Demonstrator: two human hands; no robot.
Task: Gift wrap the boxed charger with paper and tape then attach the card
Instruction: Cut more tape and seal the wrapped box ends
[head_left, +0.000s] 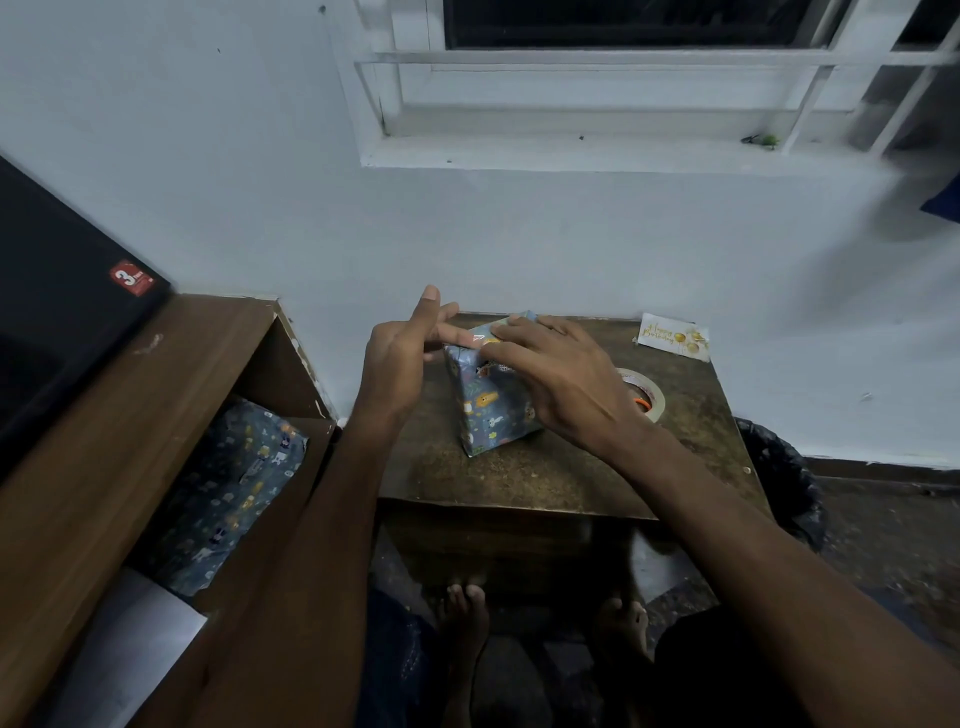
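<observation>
Box: the wrapped box stands upright on the bench, near the middle of the top, covered in blue paper with small animal prints.
Left hand: the left hand is at the upper left corner of the box. The fingers are extended toward the top edge and the fingertips meet the paper there (whether they pinch a strip of tape or only touch the paper cannot be told). One finger points upward, clear of the box.
Right hand: the right hand lies over the top and right side of the box, fingers nearly straight and spread, pressing flat on the paper. It is released, not clenched, and curls around nothing.
Tape: a roll of tape lies flat on the bench just beside the right wrist, partly hidden by it.
Card: a white card with gold lettering and balloons lies at the far right corner of the bench, well apart from the box.
Spare paper: a folded piece of the same blue paper rests on the lower shelf of the wooden unit to the left.
Bag: a black bag sits beside the right edge of the bench.
</observation>
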